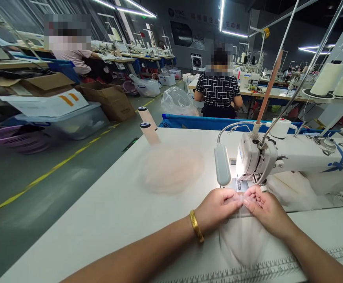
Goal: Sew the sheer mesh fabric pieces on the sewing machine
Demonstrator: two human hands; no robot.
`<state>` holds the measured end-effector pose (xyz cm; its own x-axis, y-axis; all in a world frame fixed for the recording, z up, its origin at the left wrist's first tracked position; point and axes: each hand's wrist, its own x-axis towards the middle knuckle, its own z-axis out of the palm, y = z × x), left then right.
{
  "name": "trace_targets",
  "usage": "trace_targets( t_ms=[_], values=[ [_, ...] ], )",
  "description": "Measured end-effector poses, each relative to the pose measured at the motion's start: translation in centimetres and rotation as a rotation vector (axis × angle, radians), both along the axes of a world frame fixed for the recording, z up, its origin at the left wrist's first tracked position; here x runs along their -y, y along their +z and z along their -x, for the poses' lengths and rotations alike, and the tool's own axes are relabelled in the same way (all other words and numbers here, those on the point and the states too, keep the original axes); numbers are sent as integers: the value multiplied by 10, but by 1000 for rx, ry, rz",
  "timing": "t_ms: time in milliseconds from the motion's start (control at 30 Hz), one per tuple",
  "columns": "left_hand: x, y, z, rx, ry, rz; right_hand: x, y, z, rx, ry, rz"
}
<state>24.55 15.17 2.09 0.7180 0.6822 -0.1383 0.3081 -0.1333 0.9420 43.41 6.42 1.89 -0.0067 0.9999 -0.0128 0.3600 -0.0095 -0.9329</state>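
My left hand (218, 206) and my right hand (262, 208) meet just in front of the needle of a white sewing machine (295, 159). Both pinch the top edge of a sheer, pale mesh piece (242, 239) that hangs down toward me over the white table (106, 212). A gold bangle sits on my left wrist. A stack of pale pink mesh pieces (171, 169) lies on the table to the left of my hands, untouched.
Two thread cones (148, 125) stand at the table's far left edge. A grey lamp head (222, 165) hangs beside the needle. A person in a black patterned top (218, 94) sits ahead. Boxes and bins (71, 114) line the aisle at left.
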Motion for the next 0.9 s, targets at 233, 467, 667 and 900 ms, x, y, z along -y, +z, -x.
trace_targets(
  t_ms=[233, 467, 667, 900],
  values=[
    [3, 1, -1, 24, 41, -89, 0, -2, 6, 84, -34, -55],
    [6, 2, -6, 85, 103, 32, 1, -6, 6, 123, -47, -58],
    [7, 0, -8, 84, 111, 89, 2, -9, 8, 125, -85, -61],
    [8, 0, -8, 116, 98, 66, 2, -9, 9, 173, -124, -96]
  ],
)
